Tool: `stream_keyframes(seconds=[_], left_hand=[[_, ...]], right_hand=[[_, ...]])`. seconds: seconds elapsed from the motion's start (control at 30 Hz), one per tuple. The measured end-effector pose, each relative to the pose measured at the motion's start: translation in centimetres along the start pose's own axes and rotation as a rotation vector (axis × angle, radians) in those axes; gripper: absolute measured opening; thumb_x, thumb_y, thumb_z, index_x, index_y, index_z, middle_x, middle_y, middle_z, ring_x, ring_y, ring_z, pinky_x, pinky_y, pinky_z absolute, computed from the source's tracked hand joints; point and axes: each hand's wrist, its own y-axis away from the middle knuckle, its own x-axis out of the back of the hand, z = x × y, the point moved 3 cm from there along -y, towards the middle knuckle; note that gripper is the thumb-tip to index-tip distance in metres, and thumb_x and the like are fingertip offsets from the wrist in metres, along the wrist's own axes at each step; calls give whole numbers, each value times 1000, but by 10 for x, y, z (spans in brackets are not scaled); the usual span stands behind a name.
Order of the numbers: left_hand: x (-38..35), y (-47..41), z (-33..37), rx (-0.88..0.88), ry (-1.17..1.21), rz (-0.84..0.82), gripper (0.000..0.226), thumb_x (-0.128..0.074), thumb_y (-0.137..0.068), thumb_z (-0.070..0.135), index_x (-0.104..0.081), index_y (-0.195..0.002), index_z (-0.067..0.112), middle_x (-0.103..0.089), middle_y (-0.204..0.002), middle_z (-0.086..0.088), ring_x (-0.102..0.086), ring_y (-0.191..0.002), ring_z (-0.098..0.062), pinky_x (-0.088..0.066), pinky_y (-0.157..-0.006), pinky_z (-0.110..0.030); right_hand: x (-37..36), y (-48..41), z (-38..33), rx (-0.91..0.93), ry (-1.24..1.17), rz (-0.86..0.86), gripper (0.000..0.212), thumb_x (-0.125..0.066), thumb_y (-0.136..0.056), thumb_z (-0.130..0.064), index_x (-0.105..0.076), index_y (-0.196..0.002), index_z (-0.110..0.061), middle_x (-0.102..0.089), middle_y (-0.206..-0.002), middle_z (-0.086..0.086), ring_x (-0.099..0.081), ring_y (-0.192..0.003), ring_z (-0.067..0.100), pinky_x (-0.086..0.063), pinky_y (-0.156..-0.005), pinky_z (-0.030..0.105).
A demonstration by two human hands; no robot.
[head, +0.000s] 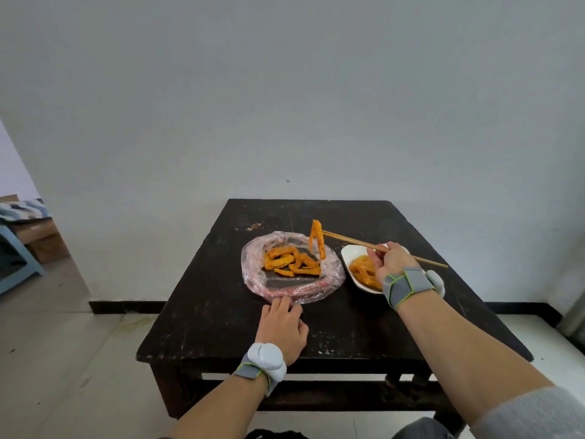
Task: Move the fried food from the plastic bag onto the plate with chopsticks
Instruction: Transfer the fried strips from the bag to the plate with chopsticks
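A clear plastic bag (259,274) lies spread flat on the dark table, with several orange fried strips (289,263) on it. My right hand (391,259) is shut on wooden chopsticks (351,240), whose tips pinch a long orange fried piece (316,237) hanging above the bag's right side. A white plate (348,253) sits to the right of the bag, partly hidden by my right hand, and holds more fried pieces (364,270). My left hand (283,324) rests at the bag's near edge, its fingertips on the plastic.
The dark wooden table (221,327) stands against a white wall, its near edge just beyond my left wrist. A blue stool (15,264) and cardboard boxes (44,242) stand on the floor at the far left. Both wrists carry grey straps with white pods.
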Motion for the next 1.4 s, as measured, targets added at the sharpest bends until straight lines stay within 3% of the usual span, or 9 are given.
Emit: stream_keyframes(seconds=[0.1,0.27,0.37,0.5,0.6,0.77,1.03,1.27,1.4], left_hand=[[1,-5,7,-32,-6,16,29,-42,-89,30,-57,-110,18,-49,-116,-1,-44,-110,-20,-35,-94,-32],[-1,-21,31,-62,5,9,31,-43,-87,30,-57,-112,18,-50,-117,-2,-44,-111,-22,-34,-96,-33],[-6,-28,43,-69,11,11,31,-44,-87,31,-57,-112,18,-49,-119,-2,-44,-114,-22,-33,-99,-34],[-13,-31,51,-55,-11,-29,31,-43,-87,33,-56,-112,19,-48,-121,-4,-43,-117,-24,-33,-100,-37],[-18,-29,51,-42,-17,-55,30,-42,-89,34,-55,-113,20,-47,-122,-3,-40,-117,-24,-33,-98,-38],[-19,-28,47,-18,32,-48,31,-42,-91,34,-56,-114,19,-47,-120,-1,-40,-116,-22,-34,-97,-36],[-21,-28,44,-2,71,-20,29,-42,-90,34,-57,-109,18,-49,-115,-1,-42,-113,-22,-34,-97,-36],[-23,-31,43,-1,65,-23,31,-41,-90,34,-57,-112,18,-49,-119,-1,-42,-114,-22,-34,-98,-36],[-22,-30,44,-11,48,-31,31,-40,-91,34,-57,-113,19,-52,-119,1,-42,-115,-21,-33,-98,-36]], right_hand=[[9,-1,-17,21,-14,17,14,-50,-100,-8,-53,-112,-5,-54,-84,12,-56,-71,15,-59,-58,32],[33,-5,-54,113,-11,41,21,-45,-101,-3,-51,-120,-2,-55,-103,17,-59,-86,22,-58,-79,39],[48,-6,-75,188,-14,108,30,-48,-99,-5,-51,-127,3,-59,-100,18,-64,-85,24,-56,-75,34],[62,-7,-91,300,-42,199,16,-52,-96,-7,-53,-111,-1,-60,-95,20,-62,-79,25,-59,-77,43],[66,-12,-92,394,10,253,19,-51,-95,-9,-58,-109,1,-61,-90,20,-61,-76,26,-60,-62,37],[62,-17,-72,426,128,220,12,-54,-91,-14,-64,-85,-17,-63,-74,8,-64,-67,20,-59,-60,35],[54,-25,-42,432,235,200,14,-60,-89,-20,-64,-76,-24,-67,-70,5,-68,-68,24,-61,-62,35],[50,-27,-44,451,321,160,11,-63,-88,-22,-67,-77,-20,-69,-74,6,-68,-70,22,-61,-64,36],[49,-20,-55,514,327,176,13,-62,-90,-20,-70,-89,-10,-69,-77,9,-68,-69,23,-61,-56,30]])
